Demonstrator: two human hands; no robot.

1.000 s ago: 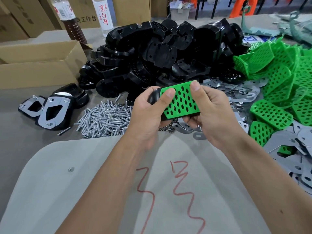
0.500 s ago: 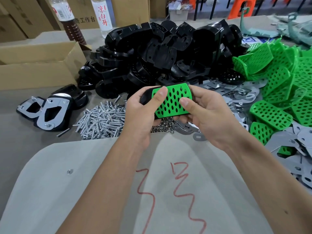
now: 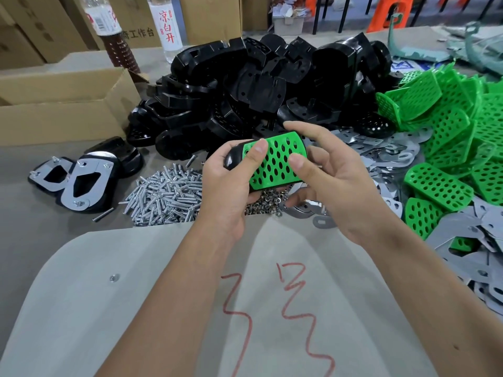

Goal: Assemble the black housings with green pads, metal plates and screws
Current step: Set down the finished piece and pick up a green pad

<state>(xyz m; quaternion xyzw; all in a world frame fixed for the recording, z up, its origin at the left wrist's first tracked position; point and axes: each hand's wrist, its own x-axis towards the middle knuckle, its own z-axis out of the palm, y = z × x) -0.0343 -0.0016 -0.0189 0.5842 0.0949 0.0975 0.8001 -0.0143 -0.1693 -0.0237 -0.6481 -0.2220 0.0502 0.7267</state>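
My left hand (image 3: 231, 186) grips a black housing (image 3: 234, 158) with a perforated green pad (image 3: 275, 161) on its top face, thumb lying across the pad's left edge. My right hand (image 3: 332, 183) is at the pad's right side, thumb pressing on the green surface and the index finger stretched over the far edge. A heap of black housings (image 3: 258, 88) lies behind. Green pads (image 3: 449, 126) are piled at the right, metal plates (image 3: 381, 151) beside them, screws (image 3: 166, 197) left of my hands, small nuts (image 3: 265, 204) under them.
Two finished housings with metal plates (image 3: 81, 183) lie at the left. An open cardboard box (image 3: 62, 104) and two bottles (image 3: 168, 25) stand at the back left. A grey sheet with red marks (image 3: 245, 308) and one screw (image 3: 114, 278) covers the near table.
My right hand has loosened from the pad: its fingers have spread and only the thumb and index finger stay at the pad. The housing has stayed in my left hand at about the same place.
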